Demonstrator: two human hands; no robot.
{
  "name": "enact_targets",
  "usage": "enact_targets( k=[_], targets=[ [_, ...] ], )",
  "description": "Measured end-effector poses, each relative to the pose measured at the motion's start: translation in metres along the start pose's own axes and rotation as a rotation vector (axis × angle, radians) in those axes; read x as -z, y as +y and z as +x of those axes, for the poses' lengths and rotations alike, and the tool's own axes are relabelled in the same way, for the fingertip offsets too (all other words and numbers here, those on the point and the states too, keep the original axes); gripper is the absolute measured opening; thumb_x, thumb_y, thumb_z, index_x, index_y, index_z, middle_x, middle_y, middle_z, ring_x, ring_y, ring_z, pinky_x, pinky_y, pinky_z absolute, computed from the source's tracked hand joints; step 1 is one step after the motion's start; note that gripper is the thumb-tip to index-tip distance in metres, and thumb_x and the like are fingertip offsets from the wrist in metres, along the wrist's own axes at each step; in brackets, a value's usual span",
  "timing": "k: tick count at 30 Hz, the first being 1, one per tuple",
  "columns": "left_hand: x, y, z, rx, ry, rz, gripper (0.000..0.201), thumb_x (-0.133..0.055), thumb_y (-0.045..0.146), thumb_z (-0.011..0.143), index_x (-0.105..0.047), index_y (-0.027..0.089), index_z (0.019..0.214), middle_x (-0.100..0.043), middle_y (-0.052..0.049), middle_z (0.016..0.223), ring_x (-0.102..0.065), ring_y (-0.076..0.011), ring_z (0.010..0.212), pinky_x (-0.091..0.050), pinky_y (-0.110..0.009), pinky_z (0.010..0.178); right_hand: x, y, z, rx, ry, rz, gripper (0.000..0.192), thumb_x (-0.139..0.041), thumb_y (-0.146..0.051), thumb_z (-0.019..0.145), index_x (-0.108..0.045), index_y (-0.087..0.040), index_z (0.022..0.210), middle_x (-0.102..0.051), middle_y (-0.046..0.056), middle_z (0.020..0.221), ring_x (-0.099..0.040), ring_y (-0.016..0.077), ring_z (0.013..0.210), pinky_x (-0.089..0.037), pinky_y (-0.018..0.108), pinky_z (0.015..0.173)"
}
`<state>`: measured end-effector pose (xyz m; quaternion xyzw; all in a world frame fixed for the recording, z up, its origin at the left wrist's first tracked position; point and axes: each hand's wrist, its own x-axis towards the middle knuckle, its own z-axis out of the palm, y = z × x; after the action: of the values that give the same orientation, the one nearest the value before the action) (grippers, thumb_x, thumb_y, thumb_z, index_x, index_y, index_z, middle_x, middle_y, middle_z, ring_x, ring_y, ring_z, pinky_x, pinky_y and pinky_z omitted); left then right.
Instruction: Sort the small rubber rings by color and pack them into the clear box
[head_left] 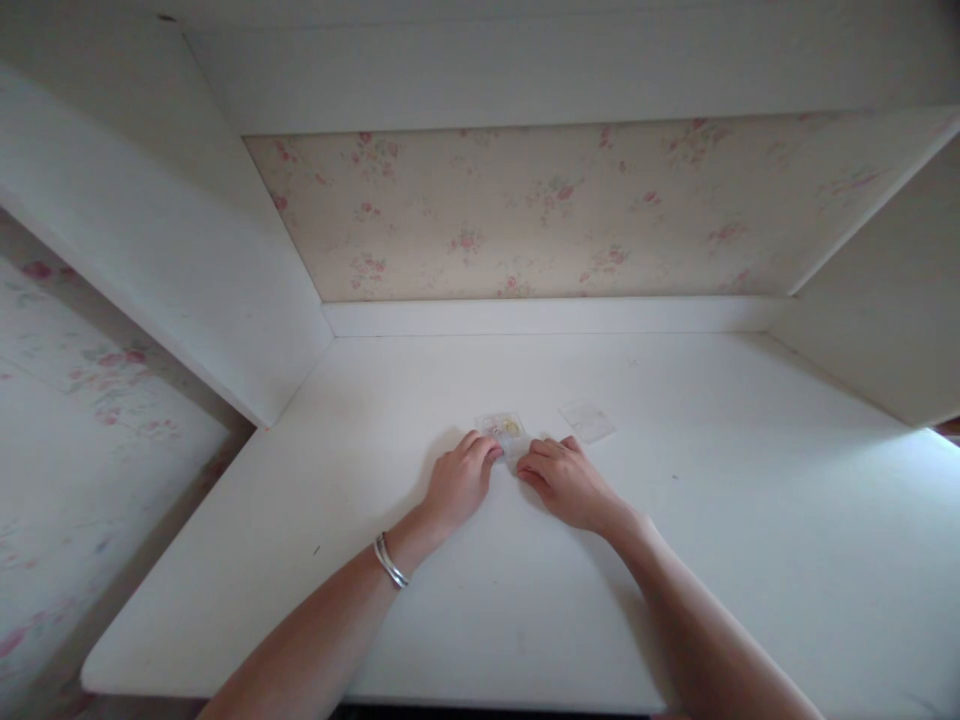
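My left hand [461, 478] rests on the white desk, fingers closed at the lower left edge of a small clear plastic bag [500, 425]. Small yellowish and dark bits show inside the bag. My right hand [562, 478] lies to the right with its fingers curled together on the bag's lower right side, where a clear, whitish part of it shows between the hands. The fingertips hide the bag's near edge. Just beyond my right hand lies a second clear plastic bag [587, 421], flat and apart from both hands.
The white desk [750, 560] has a low back ledge [547, 317] and a side panel [202, 250] at the left, another at the right. An overhead shelf [525, 75] spans the top. Floral wallpaper [525, 220] covers the back. A tiny dark speck [316, 550] lies at the left.
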<state>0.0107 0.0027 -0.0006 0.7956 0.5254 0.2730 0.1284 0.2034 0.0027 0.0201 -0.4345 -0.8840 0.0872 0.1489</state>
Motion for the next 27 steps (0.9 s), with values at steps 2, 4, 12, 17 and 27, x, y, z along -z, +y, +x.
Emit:
enact_targets(
  k=[2, 4, 12, 17, 27],
  targets=[
    [0.0, 0.0, 0.001, 0.025, 0.041, -0.04, 0.021, -0.038, 0.026, 0.093, -0.058, 0.021, 0.095, -0.061, -0.003, 0.094, -0.059, -0.0146, 0.085, -0.045, -0.026, 0.075, 0.0, 0.001, 0.001, -0.004, 0.055, 0.047, 0.019, -0.045, -0.022, 0.091, -0.063, -0.022, 0.085, -0.06, 0.002, 0.082, -0.054, 0.0145, 0.082, -0.03, 0.028, 0.074],
    [0.0, -0.001, 0.003, 0.074, 0.091, -0.077, 0.021, -0.037, 0.027, 0.094, -0.057, 0.02, 0.095, -0.062, -0.004, 0.095, -0.059, -0.015, 0.086, -0.046, -0.026, 0.075, -0.002, 0.002, 0.002, -0.034, 0.155, 0.095, 0.019, -0.043, -0.024, 0.092, -0.062, -0.021, 0.089, -0.06, 0.003, 0.084, -0.054, 0.0146, 0.082, -0.031, 0.028, 0.074],
    [-0.004, -0.004, 0.005, 0.181, 0.068, -0.141, 0.024, -0.046, 0.027, 0.089, -0.057, 0.021, 0.109, -0.065, -0.005, 0.103, -0.061, -0.0156, 0.084, -0.047, -0.027, 0.075, -0.023, -0.011, 0.012, -0.075, 0.345, 0.126, 0.023, -0.04, -0.026, 0.094, -0.062, -0.019, 0.091, -0.06, 0.006, 0.086, -0.053, 0.0155, 0.083, -0.031, 0.029, 0.076],
    [-0.006, -0.01, 0.008, 0.202, 0.05, -0.201, 0.031, -0.048, 0.029, 0.087, -0.059, 0.019, 0.114, -0.067, -0.005, 0.093, -0.06, -0.0154, 0.077, -0.047, -0.027, 0.074, -0.026, -0.017, 0.017, -0.108, 0.323, 0.089, 0.023, -0.042, -0.025, 0.093, -0.063, -0.019, 0.087, -0.06, 0.005, 0.084, -0.054, 0.0147, 0.082, -0.031, 0.028, 0.075],
    [-0.003, -0.014, 0.011, 0.255, -0.003, -0.272, 0.038, -0.048, 0.031, 0.086, -0.059, 0.019, 0.12, -0.069, -0.003, 0.09, -0.059, -0.0134, 0.07, -0.046, -0.024, 0.069, 0.007, 0.026, -0.001, -0.194, 0.378, 0.305, 0.023, -0.046, -0.031, 0.088, -0.065, -0.02, 0.083, -0.056, 0.001, 0.07, -0.051, 0.0118, 0.062, -0.037, 0.023, 0.058]
  ],
)
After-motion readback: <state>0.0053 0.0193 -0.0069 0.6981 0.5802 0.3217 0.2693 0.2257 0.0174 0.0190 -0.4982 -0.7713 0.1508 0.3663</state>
